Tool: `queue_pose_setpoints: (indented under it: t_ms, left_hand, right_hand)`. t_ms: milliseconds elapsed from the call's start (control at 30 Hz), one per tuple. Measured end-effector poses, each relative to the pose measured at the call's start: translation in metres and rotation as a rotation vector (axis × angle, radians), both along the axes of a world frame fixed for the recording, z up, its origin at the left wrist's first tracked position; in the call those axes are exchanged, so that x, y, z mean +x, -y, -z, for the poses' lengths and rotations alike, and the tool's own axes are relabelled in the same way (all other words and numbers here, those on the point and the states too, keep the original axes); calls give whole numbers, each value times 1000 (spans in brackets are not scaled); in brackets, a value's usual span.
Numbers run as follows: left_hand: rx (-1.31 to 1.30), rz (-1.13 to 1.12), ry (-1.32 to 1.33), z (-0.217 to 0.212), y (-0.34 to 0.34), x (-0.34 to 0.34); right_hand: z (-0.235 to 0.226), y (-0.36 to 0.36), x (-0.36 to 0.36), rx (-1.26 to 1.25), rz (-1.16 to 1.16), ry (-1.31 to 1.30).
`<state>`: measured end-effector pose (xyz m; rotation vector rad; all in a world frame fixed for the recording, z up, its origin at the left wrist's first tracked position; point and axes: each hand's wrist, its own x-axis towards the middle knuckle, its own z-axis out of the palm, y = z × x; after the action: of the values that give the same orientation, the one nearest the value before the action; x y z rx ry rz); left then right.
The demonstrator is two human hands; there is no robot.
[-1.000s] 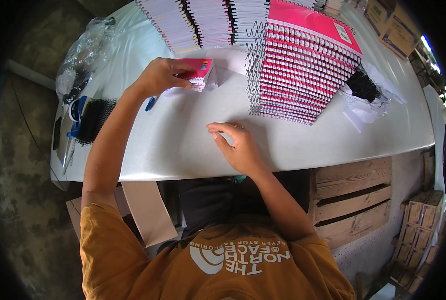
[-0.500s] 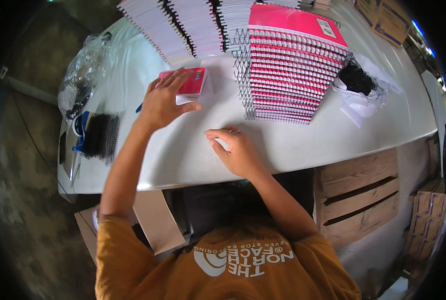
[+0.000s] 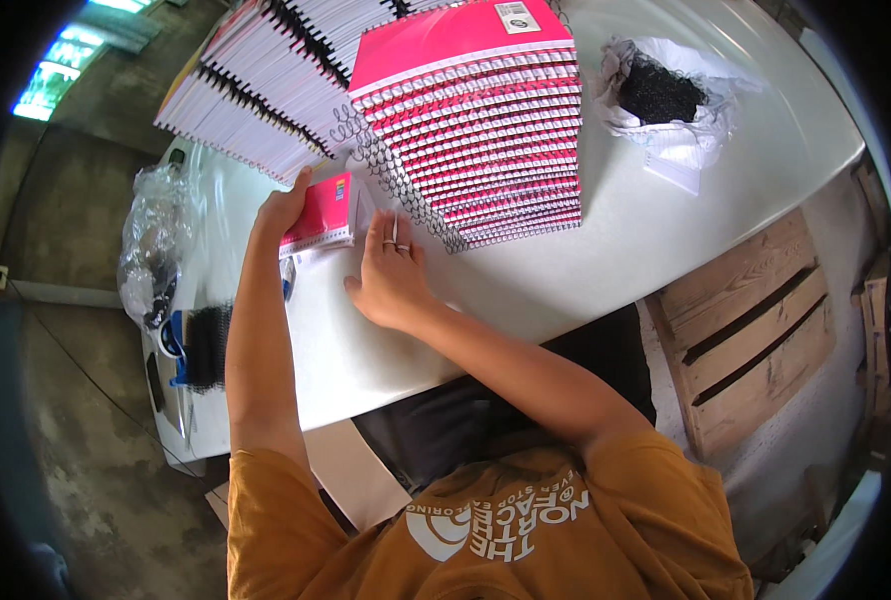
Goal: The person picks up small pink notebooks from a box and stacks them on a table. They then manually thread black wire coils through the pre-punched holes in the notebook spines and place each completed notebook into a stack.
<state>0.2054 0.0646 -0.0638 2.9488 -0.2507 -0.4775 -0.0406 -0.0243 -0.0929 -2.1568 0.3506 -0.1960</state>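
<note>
A small stack of pink-covered notebooks or pads (image 3: 324, 212) lies on the white table, with a row of holes along its near edge. My left hand (image 3: 283, 210) is at its left side, seen edge-on with fingers stretched along it; some fingers are hidden. Just right of the stack, my right hand (image 3: 394, 270) is open, fingers stretched forward and thumb apart, a ring on one finger. Whether it touches the sheets there I cannot tell. Beyond it rises a tall pile of pink spiral notebooks (image 3: 486, 130), their wire coils sticking out on the left.
White page stacks with black coils (image 3: 266, 110) stand at the back left. Crumpled paper holding black coils (image 3: 666, 95) lies at the right. Clear plastic (image 3: 154, 235) and a blue-handled tool (image 3: 178, 348) beside black coils (image 3: 206, 345) are at the left edge. A wooden pallet (image 3: 756, 320) stands below right.
My left hand has gone from on top of the small stack to its left side. My right hand has moved up to the stack's right side. The view has turned.
</note>
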Motion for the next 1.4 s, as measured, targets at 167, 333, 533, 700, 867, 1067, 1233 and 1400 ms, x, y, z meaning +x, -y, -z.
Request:
queue_pose_setpoints:
  t_ms: [167,333,533,700,867,1067,1233,1400]
  left_hand:
    - [-6,73,41,4,-8,4]
    - [-108,369,64,-17,33,-71]
    - [-192,910,231,-33,62,-114]
    - [-53,526,551,-71,67,-147]
    - [84,499,493,-46,52,-202]
    - [6,461,522,-19,11,-180]
    - [-250,567,894,-80,9,-158]
    - [-218,648,702,-11,-6,-145]
  right_hand:
    - [-3,-23,-8,90,-58,4]
    - [-3,-71,-50,89,-221,-47]
    - [11,-114,-33,16,-281,62]
    - [46,-112,30,-241,-189,121]
    - [78,-103,47,-300,-227,590]
    - [49,-93,29,135,-513,522]
    - [26,-81,15,-324,-583,291]
    - [18,-86,17,-313,-756,142]
